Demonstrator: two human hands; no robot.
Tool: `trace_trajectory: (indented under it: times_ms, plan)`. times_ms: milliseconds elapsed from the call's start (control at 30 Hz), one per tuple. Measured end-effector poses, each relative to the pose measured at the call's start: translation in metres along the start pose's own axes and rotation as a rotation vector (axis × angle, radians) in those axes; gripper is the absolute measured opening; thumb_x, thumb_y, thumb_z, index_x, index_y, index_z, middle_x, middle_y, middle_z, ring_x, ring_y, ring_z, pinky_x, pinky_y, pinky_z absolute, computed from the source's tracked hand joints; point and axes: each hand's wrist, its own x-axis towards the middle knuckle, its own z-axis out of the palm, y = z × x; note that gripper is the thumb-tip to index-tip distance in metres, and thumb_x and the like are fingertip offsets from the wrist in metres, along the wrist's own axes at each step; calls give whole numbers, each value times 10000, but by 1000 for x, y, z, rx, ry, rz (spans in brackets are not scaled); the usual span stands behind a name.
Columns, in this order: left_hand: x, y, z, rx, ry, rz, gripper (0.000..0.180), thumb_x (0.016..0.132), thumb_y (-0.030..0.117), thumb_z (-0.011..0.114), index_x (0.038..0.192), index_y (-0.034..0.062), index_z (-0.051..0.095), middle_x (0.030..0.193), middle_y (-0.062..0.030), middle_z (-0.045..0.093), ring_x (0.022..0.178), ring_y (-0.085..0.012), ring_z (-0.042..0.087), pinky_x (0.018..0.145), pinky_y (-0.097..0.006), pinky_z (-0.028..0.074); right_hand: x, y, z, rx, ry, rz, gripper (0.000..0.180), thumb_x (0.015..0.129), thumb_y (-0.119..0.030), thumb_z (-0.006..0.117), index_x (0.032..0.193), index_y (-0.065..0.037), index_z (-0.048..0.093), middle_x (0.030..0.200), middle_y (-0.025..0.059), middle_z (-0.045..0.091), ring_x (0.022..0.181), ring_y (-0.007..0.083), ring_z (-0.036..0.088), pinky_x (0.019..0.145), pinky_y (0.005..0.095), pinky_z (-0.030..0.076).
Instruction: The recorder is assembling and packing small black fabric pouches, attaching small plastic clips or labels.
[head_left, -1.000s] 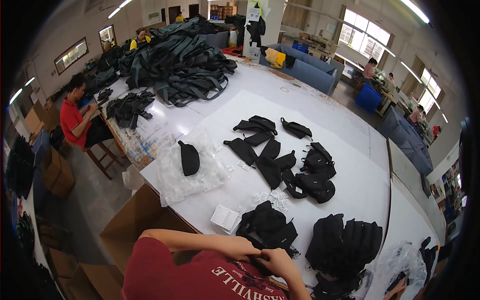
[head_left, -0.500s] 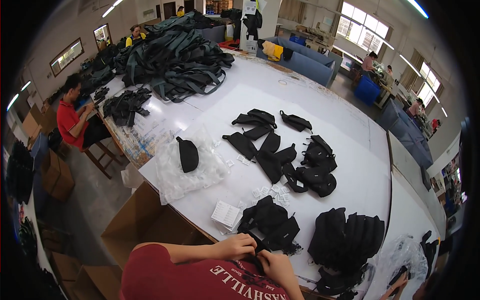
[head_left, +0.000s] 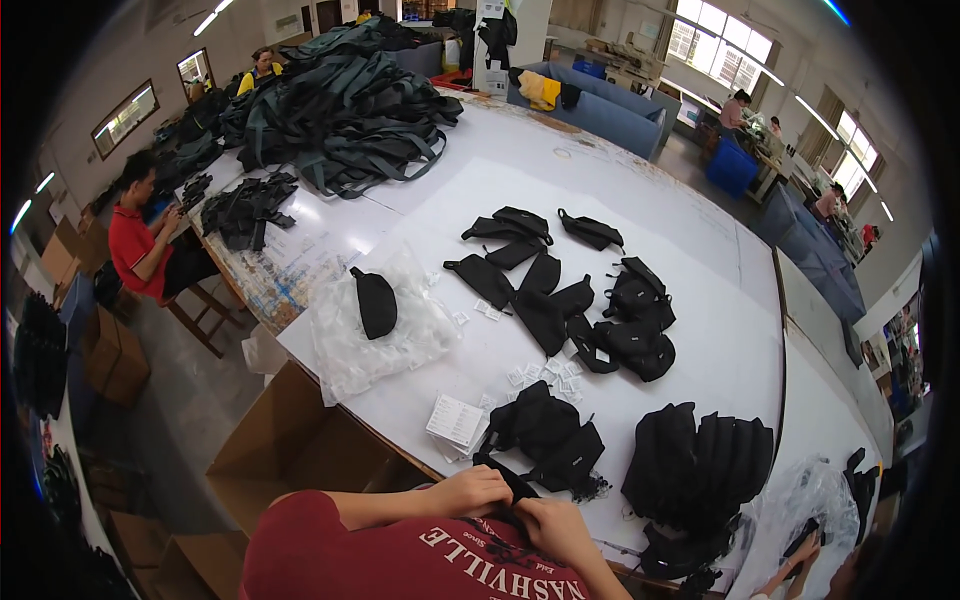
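Observation:
Close to my body at the table's near edge, I hold a black fabric waist bag [head_left: 508,476] between both hands. My left hand [head_left: 474,492] has its fingers closed on it from the left. My right hand [head_left: 548,520] pinches it from the right; part of the bag is hidden by the hands and my shirt. Just beyond lie more black waist bags [head_left: 568,458] in a small heap. To their left is a stack of white printed cards [head_left: 458,422], with small white packets [head_left: 545,374] scattered behind.
Loose black bags [head_left: 538,312] cover the table's middle, and a row of them [head_left: 700,460] sits at right. A bag rests on clear plastic [head_left: 350,350]. An open cardboard box [head_left: 300,430] stands below the left edge. At lower right, a co-worker's hands [head_left: 800,560] handle clear plastic.
The view has shifted slightly. Both my hands stay closed on the waist bag at nearly the same place, and a little more of its dark fabric shows between them.

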Motion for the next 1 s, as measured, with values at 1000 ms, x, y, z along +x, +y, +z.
trace_trajectory:
  times_ms: [1000]
  plan:
    - [4,4,-14,56,-181,107,224,648,24,655,855,48,571,891,-55,600,808,-226,582,704,-321,467,4,4,17,131,21,-41,103,794,-139,577,828,-68,643,744,128,645,692,330,622,605,434,480]
